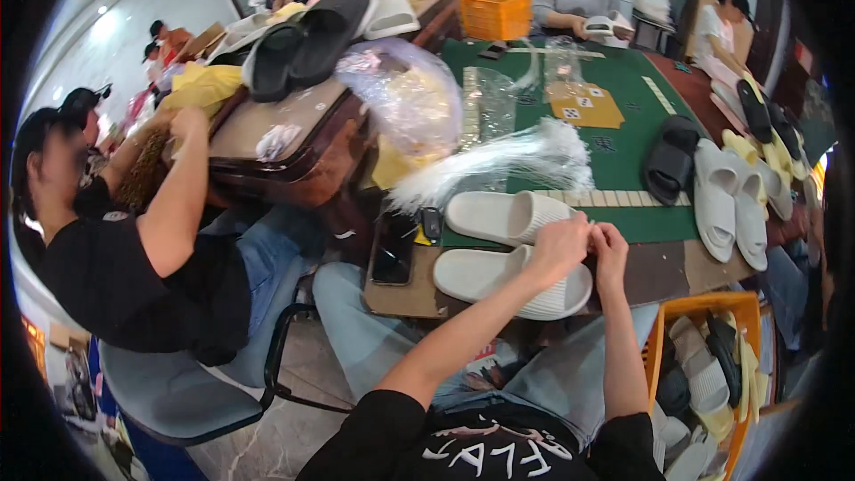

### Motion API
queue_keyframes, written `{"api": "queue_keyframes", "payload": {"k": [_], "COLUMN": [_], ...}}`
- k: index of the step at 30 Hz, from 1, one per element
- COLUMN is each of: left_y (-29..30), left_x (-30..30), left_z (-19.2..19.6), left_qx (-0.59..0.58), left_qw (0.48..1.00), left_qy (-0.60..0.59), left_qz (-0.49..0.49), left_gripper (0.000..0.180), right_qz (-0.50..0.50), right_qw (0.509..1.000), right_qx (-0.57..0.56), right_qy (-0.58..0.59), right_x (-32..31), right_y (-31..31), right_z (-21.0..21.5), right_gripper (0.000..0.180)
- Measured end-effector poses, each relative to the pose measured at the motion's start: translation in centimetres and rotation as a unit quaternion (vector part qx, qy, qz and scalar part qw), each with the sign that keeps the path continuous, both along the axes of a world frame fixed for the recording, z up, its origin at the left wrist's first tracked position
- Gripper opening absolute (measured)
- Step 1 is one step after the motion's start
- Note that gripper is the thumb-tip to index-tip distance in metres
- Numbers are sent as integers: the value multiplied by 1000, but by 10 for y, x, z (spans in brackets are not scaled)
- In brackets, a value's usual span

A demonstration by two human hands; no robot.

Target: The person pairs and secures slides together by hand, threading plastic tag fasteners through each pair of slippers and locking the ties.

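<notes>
My left hand (561,247) and my right hand (610,254) meet fingertip to fingertip above the strap ends of two pale grey slide sandals. Both hands are closed in a pinch; whatever is between the fingers is too small to make out. The farther slide sandal (485,216) lies with its strap end to the right, partly behind my left hand. Nearer to me, the second slide sandal (472,273) lies alongside it, with my left wrist over its strap. A bundle of thin white plastic strands (508,165) lies just beyond them.
A phone (393,249) and a small black fob (431,224) lie left of the sandals. Black (671,160) and pale slides (717,200) rest at right. An orange crate (659,365) of slides stands by my right leg. A co-worker (151,258) sits at left, another (583,0) across.
</notes>
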State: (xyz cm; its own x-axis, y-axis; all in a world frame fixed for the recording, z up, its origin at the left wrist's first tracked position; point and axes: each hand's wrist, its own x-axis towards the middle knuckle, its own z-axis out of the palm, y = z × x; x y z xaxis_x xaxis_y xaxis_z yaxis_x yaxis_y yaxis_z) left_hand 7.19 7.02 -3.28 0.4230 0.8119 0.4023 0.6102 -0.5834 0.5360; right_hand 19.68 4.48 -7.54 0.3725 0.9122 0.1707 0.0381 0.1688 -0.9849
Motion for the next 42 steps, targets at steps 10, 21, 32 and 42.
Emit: {"api": "queue_keyframes", "payload": {"k": [10,21,32,42], "left_y": [7,12,12,9], "left_x": [3,11,19,11], "left_z": [1,-7,-21,-13], "left_qx": [-63,-44,16,-52], "left_qw": [997,997,995,995], "left_qy": [-40,-64,-78,-78], "left_qz": [26,24,56,16], "left_gripper": [24,19,16,18], "right_qz": [8,14,0,-61], "right_qw": [989,984,982,962], "right_qx": [73,103,81,80], "right_qy": [-131,-142,-173,-254], "right_x": [-8,-6,4,-10], "right_y": [-2,1,10,-4], "right_z": [1,-13,-30,-7], "right_gripper": [8,12,15,14]}}
